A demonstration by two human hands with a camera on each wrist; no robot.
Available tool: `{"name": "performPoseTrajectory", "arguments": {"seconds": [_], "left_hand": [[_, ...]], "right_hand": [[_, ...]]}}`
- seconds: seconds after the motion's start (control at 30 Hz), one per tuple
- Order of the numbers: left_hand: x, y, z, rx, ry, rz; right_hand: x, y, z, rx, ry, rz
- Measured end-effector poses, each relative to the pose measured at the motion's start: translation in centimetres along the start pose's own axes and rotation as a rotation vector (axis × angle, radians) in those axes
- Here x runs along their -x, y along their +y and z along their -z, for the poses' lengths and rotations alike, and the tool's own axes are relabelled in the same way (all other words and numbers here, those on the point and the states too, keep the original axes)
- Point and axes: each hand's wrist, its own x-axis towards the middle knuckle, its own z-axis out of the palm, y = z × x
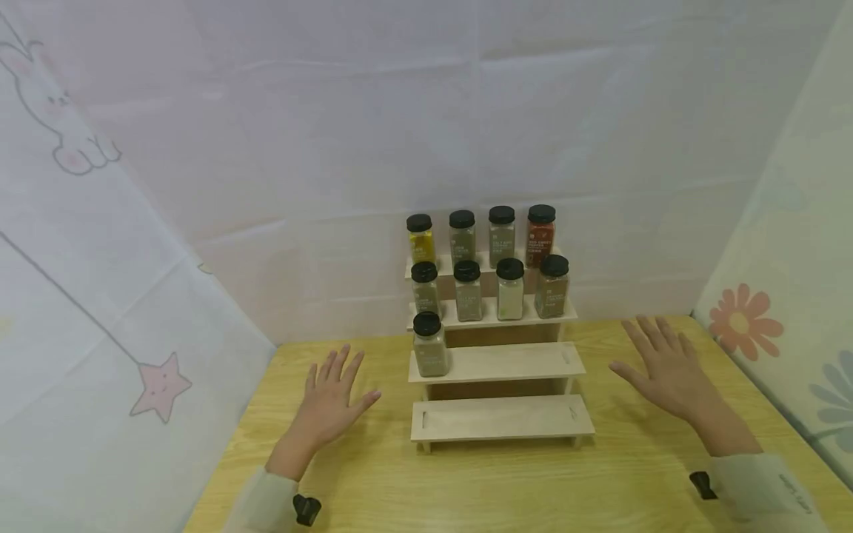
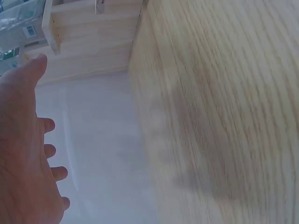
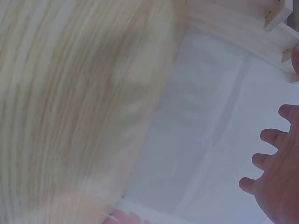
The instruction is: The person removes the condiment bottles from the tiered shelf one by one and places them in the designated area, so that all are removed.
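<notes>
A stepped wooden rack (image 1: 503,418) stands on the table, holding spice jars with black lids. Along its top step are a yellow jar (image 1: 422,246), two greenish-grey jars and a red jar (image 1: 540,238). The second step carries several more, among them a pale jar (image 1: 510,296) and a brown jar (image 1: 552,292). One beige jar (image 1: 430,352) sits at the left end of the third step; the lowest step is bare. To the left of the rack my left hand (image 1: 328,403) hovers with fingers spread. My right hand (image 1: 669,370) is spread likewise on the right side. Neither holds anything.
The rack stands on a wood-grain table (image 1: 493,488). Behind it hangs a white cloth (image 1: 333,185), with printed cloth panels on both sides, one showing a pink star (image 1: 160,386) and the other a red flower (image 1: 741,323). Each sleeve has a black clip (image 1: 306,509) near the wrist.
</notes>
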Motion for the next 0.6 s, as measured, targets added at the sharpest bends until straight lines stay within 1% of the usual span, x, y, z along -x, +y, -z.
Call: {"name": "performPoseTrajectory", "arguments": {"seconds": [0.13, 0.23, 0.33, 0.43, 0.6], "left_hand": [[0.2, 0.7, 0.2, 0.007, 0.024, -0.014], [0.4, 1.2, 0.0, 0.022, 0.014, -0.01], [0.4, 1.8, 0.1, 0.061, 0.003, -0.001], [0.3, 2.5, 0.1, 0.149, -0.013, 0.019], [0.1, 3.5, 0.2, 0.335, -0.055, 0.062]], "right_hand": [[-0.3, -1.2, 0.7, -0.028, 0.017, 0.026], [-0.6, -1.8, 0.9, -0.042, 0.029, 0.039], [-0.9, -2.3, 0.9, -0.06, 0.048, 0.052], [-1.2, -2.7, 1.1, -0.085, 0.065, 0.065], [-1.7, -3.6, 1.5, -0.123, 0.09, 0.081]]}}
